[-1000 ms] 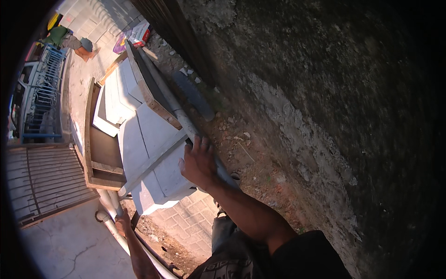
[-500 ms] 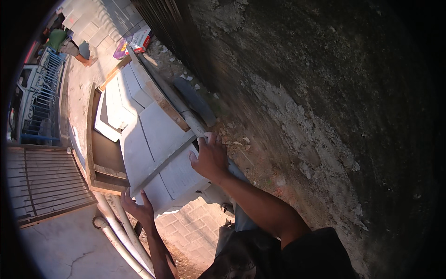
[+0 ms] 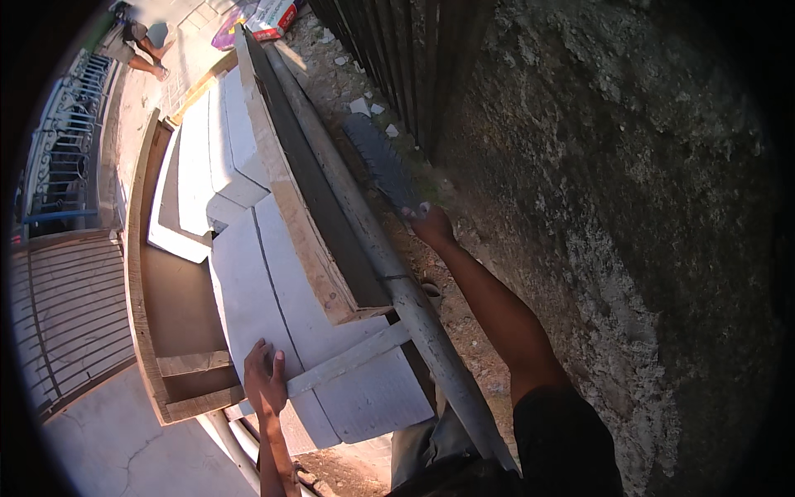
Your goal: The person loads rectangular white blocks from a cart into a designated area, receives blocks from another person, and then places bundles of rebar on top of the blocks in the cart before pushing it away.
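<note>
My left hand (image 3: 266,383) lies on white blocks (image 3: 252,277), fingers slightly bent and thumb apart, holding nothing. The blocks are stacked in a wooden cart (image 3: 142,290) with plank sides. Across their near end runs a pale wooden bar (image 3: 352,358), its left end beside my left hand. Farther right, my right hand (image 3: 432,225) is raised past a long grey pole (image 3: 364,232), its fingers curled in. Whatever those fingers may hold is hidden. Just beyond them is a dark grey, ridged, tyre-like piece (image 3: 381,161).
A rough wall (image 3: 596,166) rises close on the right, with dark upright bars (image 3: 397,66) farther along. Left are a blue metal fence (image 3: 70,149) and a barred grate (image 3: 79,298). Another person (image 3: 141,45) is at the far left, near printed sacks (image 3: 269,18). Rubble lies along the wall.
My right hand has left the bar's right end and moved right and up, its fingers curling. My left hand has shifted onto the block tops. The cart appears larger and closer.
</note>
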Demonstrator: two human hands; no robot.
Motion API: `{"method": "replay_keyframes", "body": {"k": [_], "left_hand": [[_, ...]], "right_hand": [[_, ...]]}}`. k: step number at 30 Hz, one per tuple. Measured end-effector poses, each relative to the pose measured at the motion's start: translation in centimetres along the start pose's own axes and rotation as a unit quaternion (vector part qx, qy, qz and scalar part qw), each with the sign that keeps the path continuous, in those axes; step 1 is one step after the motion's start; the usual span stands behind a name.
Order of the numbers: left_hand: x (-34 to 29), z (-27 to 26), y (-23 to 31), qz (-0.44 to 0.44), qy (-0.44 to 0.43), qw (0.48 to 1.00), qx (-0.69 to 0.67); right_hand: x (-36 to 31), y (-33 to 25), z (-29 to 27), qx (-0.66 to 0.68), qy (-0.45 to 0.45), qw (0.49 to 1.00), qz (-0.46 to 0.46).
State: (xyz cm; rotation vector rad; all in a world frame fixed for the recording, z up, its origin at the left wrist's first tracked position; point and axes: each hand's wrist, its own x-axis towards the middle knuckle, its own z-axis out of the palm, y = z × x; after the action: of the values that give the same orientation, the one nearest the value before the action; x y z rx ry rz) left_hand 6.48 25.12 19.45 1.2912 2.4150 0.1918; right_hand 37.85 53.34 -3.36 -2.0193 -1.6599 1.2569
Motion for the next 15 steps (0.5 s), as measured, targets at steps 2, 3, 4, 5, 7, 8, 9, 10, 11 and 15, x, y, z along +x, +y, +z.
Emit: {"method": "replay_keyframes", "body": {"k": [2,3,4,5,7,8,9,10,11,15], "left_hand": [[0.4,-0.1,-0.4,-0.004,0.003,1.000,0.003],[0.4,-0.1,-0.6,0.003,0.003,1.000,0.005],[0.4,0.0,-0.8,-0.003,0.006,1.000,0.002],[0.3,0.0,-0.9,0.003,0.015,1.000,-0.006],[0.3,-0.1,-0.4,-0.004,0.034,0.999,-0.038],[0.1,0.2,-0.9,-0.025,0.042,0.996,-0.073],[-0.3,0.3,-1.3,-0.037,0.040,0.996,-0.073],[-0.4,0.0,-1.0,-0.047,0.036,0.996,-0.074],[-0.2,0.0,-0.9,-0.029,0.038,0.996,-0.072],[0.8,0.3,-0.9,0.043,0.036,0.998,-0.033]], "right_hand": [[5.1,-2.6,3.6,-0.046,0.073,0.996,-0.020],[7.0,-3.6,4.9,-0.088,0.156,0.983,-0.036],[9.0,-4.3,6.1,-0.091,0.152,0.983,-0.042],[10.7,-4.6,6.9,-0.106,0.194,0.974,-0.053],[13.0,-5.0,7.7,-0.123,0.237,0.961,-0.071],[13.6,-5.5,8.1,-0.080,0.167,0.983,0.014],[14.2,-5.9,8.4,-0.037,0.094,0.990,0.099],[14.6,-5.5,8.7,-0.038,0.097,0.990,0.091],[14.9,-4.6,8.9,-0.046,0.116,0.987,0.103],[15.2,-2.2,9.1,-0.045,0.186,0.976,0.101]]}}
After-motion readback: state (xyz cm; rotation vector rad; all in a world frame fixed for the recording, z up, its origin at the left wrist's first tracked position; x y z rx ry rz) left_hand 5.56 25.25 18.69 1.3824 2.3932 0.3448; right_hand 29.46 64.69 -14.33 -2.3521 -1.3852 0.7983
